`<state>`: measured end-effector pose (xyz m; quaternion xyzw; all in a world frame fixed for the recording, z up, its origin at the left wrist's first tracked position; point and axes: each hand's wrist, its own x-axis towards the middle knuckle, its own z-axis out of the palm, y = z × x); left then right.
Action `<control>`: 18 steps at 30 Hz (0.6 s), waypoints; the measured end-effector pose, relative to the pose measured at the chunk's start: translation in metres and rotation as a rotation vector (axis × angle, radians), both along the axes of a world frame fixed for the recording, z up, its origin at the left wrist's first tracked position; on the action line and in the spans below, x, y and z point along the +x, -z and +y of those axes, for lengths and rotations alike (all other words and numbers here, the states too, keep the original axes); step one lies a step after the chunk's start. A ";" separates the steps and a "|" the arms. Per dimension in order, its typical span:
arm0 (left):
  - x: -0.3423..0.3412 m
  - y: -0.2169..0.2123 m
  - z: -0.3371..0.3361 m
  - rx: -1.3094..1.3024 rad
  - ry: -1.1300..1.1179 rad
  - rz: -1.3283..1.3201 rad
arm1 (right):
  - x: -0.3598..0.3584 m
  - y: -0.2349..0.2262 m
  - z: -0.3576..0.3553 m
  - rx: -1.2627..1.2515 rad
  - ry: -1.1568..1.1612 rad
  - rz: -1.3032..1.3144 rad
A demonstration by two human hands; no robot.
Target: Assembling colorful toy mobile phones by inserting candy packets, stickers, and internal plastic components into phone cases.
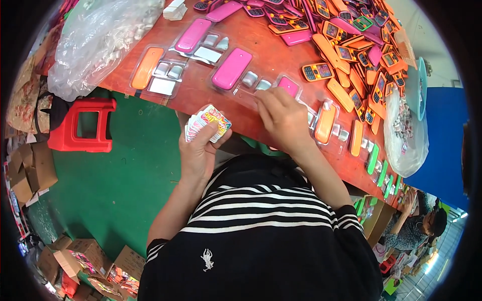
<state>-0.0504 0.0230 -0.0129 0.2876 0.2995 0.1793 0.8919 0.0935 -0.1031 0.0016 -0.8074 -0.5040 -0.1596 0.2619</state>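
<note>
"What did the head view show around the hands?"

"The left hand [199, 150] was closed around a fanned stack of printed cards [215, 119], thumb across the top, just off the near edge of the red table [197, 90]. The right hand [283, 116] hung over that edge, fingers bent toward the thumb; whether they pinched anything could not be told."

"And what stood in the way?"

"Clear trays [173, 58] ran in a row along the near edge, a pink case [231, 68] in one to the left of the right hand, an orange case [326, 123] to its right. Beyond them a heap of toy phones [351, 52] spread over the table. A bulging plastic bag [90, 55] lay at the far left; a smaller clear bag [414, 145] sat on the right, near a teal basin [422, 90]."

"Where was there open room?"

"Bare wood showed between trays and heap. Left of the table, green floor [125, 175] opened out, with a red stool [83, 143] and cardboard boxes [90, 253] at its sides."

"What was hard to make out?"

"The right hand covered part of one tray, and the left thumb some of the cards. The upper rim cut off the heap. A co-worker [409, 233] at lower right appeared small and partly hidden."
</note>
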 end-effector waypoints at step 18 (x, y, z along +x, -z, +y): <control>0.010 -0.017 -0.030 -0.023 0.288 0.023 | -0.033 -0.007 -0.033 0.211 0.027 1.414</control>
